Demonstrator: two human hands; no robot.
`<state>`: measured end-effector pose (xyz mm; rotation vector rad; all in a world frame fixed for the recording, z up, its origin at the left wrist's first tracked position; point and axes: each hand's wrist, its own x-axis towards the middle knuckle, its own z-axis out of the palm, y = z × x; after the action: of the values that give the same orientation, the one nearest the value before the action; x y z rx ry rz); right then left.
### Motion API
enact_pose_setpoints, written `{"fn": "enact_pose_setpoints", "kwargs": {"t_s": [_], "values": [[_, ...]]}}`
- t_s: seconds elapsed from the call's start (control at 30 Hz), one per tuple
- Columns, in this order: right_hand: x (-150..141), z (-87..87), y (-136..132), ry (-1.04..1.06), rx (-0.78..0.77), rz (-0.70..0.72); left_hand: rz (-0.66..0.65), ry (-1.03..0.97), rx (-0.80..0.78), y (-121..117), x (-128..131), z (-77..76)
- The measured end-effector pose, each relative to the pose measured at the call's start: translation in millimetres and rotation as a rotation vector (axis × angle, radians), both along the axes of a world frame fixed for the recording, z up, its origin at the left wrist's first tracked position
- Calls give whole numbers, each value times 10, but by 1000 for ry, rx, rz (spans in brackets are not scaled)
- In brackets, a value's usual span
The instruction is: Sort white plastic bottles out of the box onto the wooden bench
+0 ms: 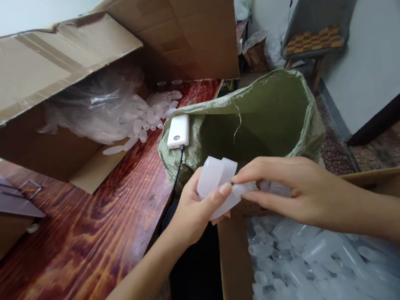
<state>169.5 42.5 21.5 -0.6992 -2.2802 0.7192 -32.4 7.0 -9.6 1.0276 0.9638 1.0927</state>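
Observation:
My left hand (pixel 196 202) is closed round a few frosted white plastic pieces (pixel 211 175) that lie side by side, their flat rounded ends upward. From the right, my right hand (pixel 286 182) meets it, thumb and forefinger pinching the narrow end of a frosted piece (pixel 244 188). Another clear, rounded plastic piece (pixel 276 188) shows under the right palm, partly hidden by the fingers. Both hands are above the near rim of a green woven sack (pixel 255 122) and the edge of a cardboard box (pixel 234 264) filled with similar frosted plastic pieces (pixel 312 258).
On the red wood-grain table (pixel 96 234), a large open carton (pixel 19 81) lies on its side, with a plastic bag (pixel 93 105) and loose frosted parts (pixel 153 109) spilling out. A white power bank (pixel 178 131) with a black cable rests on the sack's rim. A grey chair (pixel 325 13) stands behind.

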Motion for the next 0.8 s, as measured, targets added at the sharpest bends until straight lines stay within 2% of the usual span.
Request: {"fn": "enact_pose_setpoints", "kwargs": {"t_s": [0.1,0.2,0.33,0.4,0.47,0.63,0.73,0.8], "values": [[9,-37,1,8,81,107,59,34,5,14,38,0],[7,-87,-23,-11,170,131,95,46,-36,29,60,13],[14,-137,-85,-26,367,158,26,35,-128,34,47,54],[11,-141,-118,-64,405,152,-2,17,-144,31,37,64],[-8,-125,-147,-99,343,86,8,10,-112,28,34,58],[-84,-25,-196,-180,-38,-149,40,48,-1,15,45,15],[-76,33,-196,-224,-150,-150,35,57,41,7,49,11],[-32,59,-190,-255,-167,-143,34,56,55,5,46,15]]}}
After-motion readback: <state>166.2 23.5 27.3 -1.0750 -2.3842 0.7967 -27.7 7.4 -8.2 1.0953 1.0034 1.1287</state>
